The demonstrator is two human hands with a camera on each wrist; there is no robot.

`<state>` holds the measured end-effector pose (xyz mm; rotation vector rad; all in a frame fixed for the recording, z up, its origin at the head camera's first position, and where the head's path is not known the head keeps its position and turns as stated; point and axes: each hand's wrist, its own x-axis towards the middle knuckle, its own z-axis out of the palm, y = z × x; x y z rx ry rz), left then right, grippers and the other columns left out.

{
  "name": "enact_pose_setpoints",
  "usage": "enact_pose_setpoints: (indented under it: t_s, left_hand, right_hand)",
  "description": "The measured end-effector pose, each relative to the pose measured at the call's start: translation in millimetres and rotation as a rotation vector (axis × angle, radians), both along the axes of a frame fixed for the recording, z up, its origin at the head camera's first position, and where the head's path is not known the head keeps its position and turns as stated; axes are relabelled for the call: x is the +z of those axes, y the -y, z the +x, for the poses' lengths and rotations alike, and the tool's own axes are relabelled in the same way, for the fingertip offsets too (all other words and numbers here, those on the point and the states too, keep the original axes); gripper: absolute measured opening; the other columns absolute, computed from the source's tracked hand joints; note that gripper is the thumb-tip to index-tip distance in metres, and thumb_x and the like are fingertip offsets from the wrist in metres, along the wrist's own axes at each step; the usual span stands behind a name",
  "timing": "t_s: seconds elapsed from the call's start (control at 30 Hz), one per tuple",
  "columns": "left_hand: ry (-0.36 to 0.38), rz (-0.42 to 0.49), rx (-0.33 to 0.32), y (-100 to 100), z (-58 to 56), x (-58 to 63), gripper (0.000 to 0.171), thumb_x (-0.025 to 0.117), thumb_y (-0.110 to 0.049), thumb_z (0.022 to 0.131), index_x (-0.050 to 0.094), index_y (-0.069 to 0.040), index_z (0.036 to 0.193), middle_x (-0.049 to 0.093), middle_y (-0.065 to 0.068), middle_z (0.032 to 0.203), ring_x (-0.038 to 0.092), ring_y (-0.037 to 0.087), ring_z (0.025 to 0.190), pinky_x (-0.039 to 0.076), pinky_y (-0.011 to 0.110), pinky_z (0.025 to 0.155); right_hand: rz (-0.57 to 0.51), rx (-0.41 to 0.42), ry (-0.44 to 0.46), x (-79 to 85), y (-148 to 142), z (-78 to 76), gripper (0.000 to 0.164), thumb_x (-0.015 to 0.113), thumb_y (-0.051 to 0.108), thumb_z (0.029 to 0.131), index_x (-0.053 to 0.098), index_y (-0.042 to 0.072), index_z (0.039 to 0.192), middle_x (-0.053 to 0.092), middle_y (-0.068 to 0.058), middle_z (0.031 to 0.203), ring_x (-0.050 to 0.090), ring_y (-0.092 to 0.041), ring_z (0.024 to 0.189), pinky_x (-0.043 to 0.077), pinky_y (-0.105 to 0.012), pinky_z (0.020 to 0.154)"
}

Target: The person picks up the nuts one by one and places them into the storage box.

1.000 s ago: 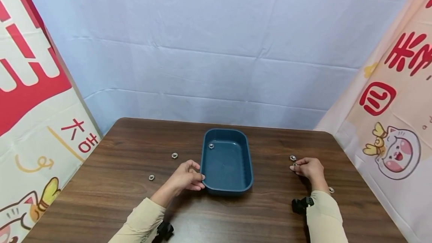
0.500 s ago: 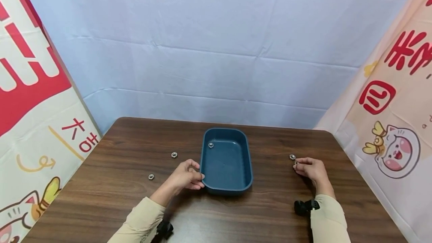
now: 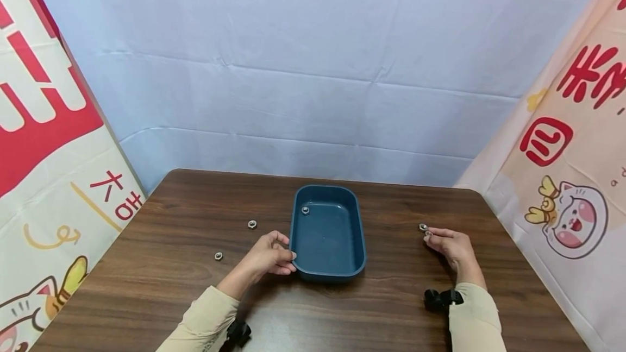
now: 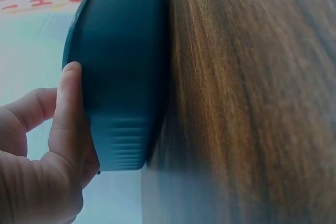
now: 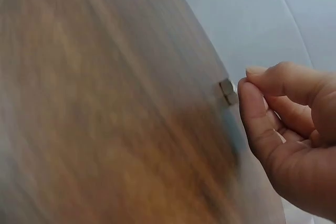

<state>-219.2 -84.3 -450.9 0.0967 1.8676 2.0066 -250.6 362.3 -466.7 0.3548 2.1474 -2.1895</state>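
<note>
A blue plastic box [image 3: 329, 238] stands on the wooden table with one metal nut [image 3: 305, 211] inside, near its left wall. My left hand [image 3: 268, 255] grips the box's left rim near the front corner; in the left wrist view, a finger [image 4: 68, 98] lies against the outer wall. My right hand [image 3: 452, 246] pinches a small nut [image 3: 428, 233] between thumb and fingertips. Just beyond those fingertips another nut [image 3: 423, 227] lies on the table. In the right wrist view a nut [image 5: 227, 92] shows past the fingers, which hide much of the pinch.
Two more nuts lie left of the box, a farther nut [image 3: 252, 224] and a nearer nut [image 3: 218, 256]. The brown table [image 3: 391, 303] ends at a pale cloth backdrop [image 3: 313, 96]. Printed banners hang at both sides.
My right hand has shifted slightly right, and the pinched nut is now closer to the nut beyond it. A nut right of the forearm is now hidden. The left hand stays on the box.
</note>
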Motion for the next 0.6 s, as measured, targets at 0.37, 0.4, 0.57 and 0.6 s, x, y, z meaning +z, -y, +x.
enact_pose_setpoints:
  t_s: [0.37, 0.4, 0.57, 0.6]
  left_hand:
    - [-0.006, 0.0, -0.01, 1.4, -0.3, -2.4, 0.036, 0.062, 0.006, 0.079, 0.037, 0.005, 0.105, 0.057, 0.016, 0.074, 0.064, 0.02, 0.057, 0.054, 0.027, 0.05]
    - [-0.007, 0.001, -0.009, 1.2, -0.4, -2.0, 0.036, 0.062, 0.007, 0.079, 0.037, 0.005, 0.105, 0.057, 0.016, 0.074, 0.064, 0.02, 0.056, 0.054, 0.027, 0.05]
    - [-0.009, -0.001, 0.001, 0.3, -0.7, -1.6, 0.036, 0.062, 0.007, 0.079, 0.038, 0.006, 0.105, 0.057, 0.016, 0.074, 0.064, 0.019, 0.056, 0.054, 0.027, 0.049]
    - [-0.009, -0.003, 0.0, 0.2, -0.9, -1.6, 0.036, 0.062, 0.007, 0.079, 0.037, 0.006, 0.105, 0.057, 0.016, 0.074, 0.064, 0.019, 0.056, 0.054, 0.027, 0.049]
  right_hand:
    - [-0.037, 0.045, 0.014, 19.3, 28.6, -4.7, 0.029, 0.061, -0.009, 0.083, 0.064, -0.001, 0.111, 0.066, 0.001, 0.092, 0.065, -0.01, 0.081, 0.053, -0.025, 0.076]
    - [-0.052, 0.051, 0.01, 21.9, 31.8, -6.1, 0.028, 0.061, -0.01, 0.083, 0.066, 0.0, 0.109, 0.066, 0.001, 0.091, 0.065, -0.01, 0.081, 0.053, -0.025, 0.076]
    - [-0.093, 0.095, 0.003, 34.2, 47.0, -13.3, 0.031, 0.064, -0.011, 0.081, 0.062, -0.006, 0.112, 0.066, 0.0, 0.089, 0.065, -0.012, 0.081, 0.053, -0.027, 0.077]
    - [-0.093, 0.106, 0.002, 36.7, 49.5, -14.6, 0.035, 0.064, -0.01, 0.08, 0.059, -0.009, 0.115, 0.066, -0.001, 0.09, 0.065, -0.013, 0.081, 0.053, -0.028, 0.078]
